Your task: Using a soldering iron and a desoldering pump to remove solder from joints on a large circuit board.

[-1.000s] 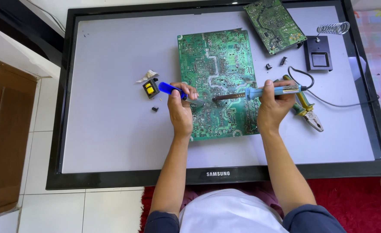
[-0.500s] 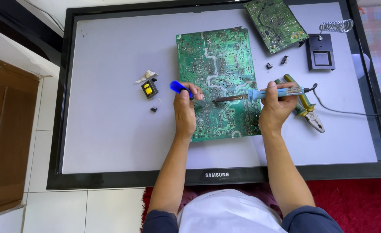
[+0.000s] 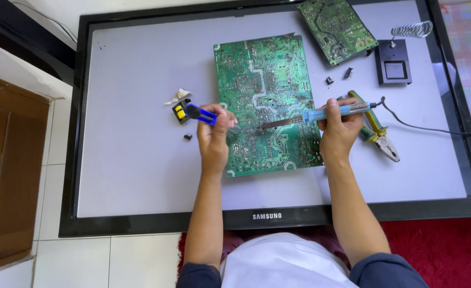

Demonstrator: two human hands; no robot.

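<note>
Two hands work over a large green circuit board lying on a flat screen laid face up. The right hand is closed around the blue handle of a soldering iron, its dark tip resting on the board's middle. The left hand pinches a blue-handled tool (what kind, I cannot tell) at the board's left edge. Just beside that tool sits a small black-and-yellow part. Pliers lie right of the right hand. Farther up are a second board and a black iron stand.
</note>
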